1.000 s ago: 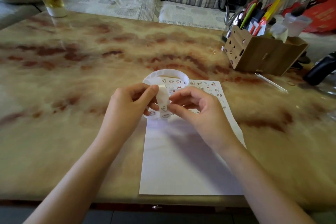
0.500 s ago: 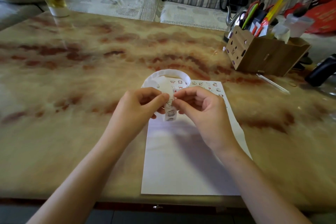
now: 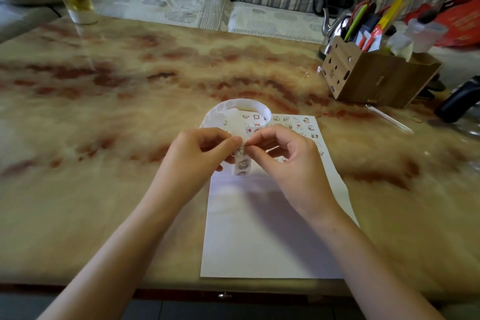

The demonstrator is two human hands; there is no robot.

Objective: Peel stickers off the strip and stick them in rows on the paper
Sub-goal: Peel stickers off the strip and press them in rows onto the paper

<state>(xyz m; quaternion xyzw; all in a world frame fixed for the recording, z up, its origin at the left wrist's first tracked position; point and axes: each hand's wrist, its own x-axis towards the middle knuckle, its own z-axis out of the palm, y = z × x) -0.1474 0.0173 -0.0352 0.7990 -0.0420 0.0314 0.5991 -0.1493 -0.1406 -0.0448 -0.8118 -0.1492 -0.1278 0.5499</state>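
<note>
Sticker work under way: a person's left hand (image 3: 200,153) and right hand (image 3: 288,161) meet just above the far half of the paper (image 3: 270,241), which lies flat on a marbled table (image 3: 104,112). The left thumb and forefinger pinch the sticker strip (image 3: 242,162). Its free end hangs towards the paper while the rest curls in a loop over the paper's far left corner. The right thumb and forefinger close to a narrow pinch at the strip's edge, but whether a sticker's corner has lifted is too small to tell.

Rows of stickers (image 3: 296,122) cover the paper's far end, and its near part is blank. The step in hand appears to be peeling the next sticker. The next move likely calls for drawing it clean off the backing with the strip held taut, then pressing it flat at the next free spot on the paper. A desk organiser (image 3: 376,78) stands beyond the paper's far right corner.
</note>
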